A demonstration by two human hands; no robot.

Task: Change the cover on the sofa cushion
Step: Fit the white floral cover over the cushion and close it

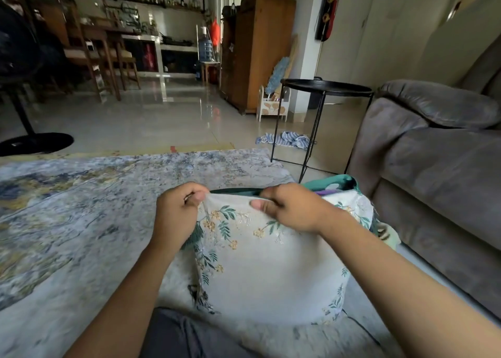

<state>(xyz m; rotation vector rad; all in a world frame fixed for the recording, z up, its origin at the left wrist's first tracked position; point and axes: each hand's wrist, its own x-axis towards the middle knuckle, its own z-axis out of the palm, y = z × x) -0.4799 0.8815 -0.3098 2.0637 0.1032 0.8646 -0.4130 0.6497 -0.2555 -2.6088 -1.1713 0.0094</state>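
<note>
Cushion (271, 271) on rug (81, 208), sofa (433, 181) just R; L hand (176, 211) & R hand (292, 208) at its top edge; cloth (284, 139) on floor (162, 119) behind.

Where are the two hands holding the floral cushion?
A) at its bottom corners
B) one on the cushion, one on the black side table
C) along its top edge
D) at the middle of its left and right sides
C: the left hand and the right hand both pinch the fabric along the top edge of the floral cushion, the left near its upper left corner.

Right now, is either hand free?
No, the left hand and right hand both pinch the top edge of the floral cover.
</note>
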